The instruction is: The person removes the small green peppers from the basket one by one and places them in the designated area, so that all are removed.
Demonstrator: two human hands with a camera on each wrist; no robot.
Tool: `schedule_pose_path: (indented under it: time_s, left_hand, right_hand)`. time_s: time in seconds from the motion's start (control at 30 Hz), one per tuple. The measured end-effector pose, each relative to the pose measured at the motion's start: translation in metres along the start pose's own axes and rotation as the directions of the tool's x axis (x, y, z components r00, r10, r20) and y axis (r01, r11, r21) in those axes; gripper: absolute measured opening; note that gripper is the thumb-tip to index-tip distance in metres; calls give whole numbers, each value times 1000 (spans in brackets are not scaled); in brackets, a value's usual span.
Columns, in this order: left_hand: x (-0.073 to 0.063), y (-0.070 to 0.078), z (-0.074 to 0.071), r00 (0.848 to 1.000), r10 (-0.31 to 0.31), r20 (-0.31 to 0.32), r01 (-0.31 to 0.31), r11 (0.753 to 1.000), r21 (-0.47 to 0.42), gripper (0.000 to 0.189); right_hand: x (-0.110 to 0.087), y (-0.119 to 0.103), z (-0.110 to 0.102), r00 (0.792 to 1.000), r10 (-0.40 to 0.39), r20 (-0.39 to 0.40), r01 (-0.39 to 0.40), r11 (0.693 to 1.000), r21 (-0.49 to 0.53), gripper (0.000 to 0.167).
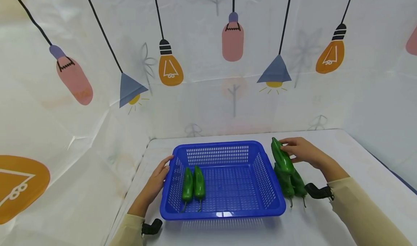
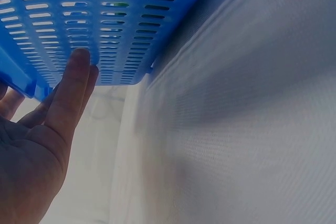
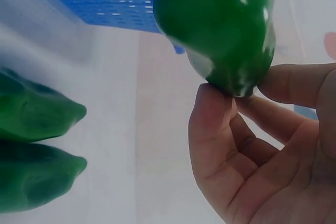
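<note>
My right hand pinches a long green pepper between thumb and fingertips near its tapered end, at the right of the basket. In the right wrist view that pepper shows large and glossy above the fingertips. Two more green peppers lie side by side on the table under it, stems toward the front. My left hand rests with extended fingers at the left rim of a blue plastic basket. From the left wrist, straight fingers touch the slotted outer wall.
Inside the basket, two green peppers lie at its left side, stems toward the front. The white table meets a pale curtain printed with lamps and bulbs behind and at both sides.
</note>
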State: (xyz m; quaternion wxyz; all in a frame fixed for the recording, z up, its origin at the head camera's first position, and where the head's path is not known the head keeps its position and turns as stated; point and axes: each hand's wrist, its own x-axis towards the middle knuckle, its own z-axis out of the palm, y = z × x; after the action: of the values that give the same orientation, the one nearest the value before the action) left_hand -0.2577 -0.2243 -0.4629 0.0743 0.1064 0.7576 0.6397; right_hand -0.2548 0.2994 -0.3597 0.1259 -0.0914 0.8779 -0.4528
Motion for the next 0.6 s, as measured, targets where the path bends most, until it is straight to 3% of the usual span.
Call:
schedule_pose_path:
  time_s: [0.6]
  left_hand:
    - [0, 0, -1, 1000, 10, -8, -10, 1000, 7, 44]
  right_hand:
    - [-9, 26, -11, 993, 94, -72, -98, 994, -56, 50]
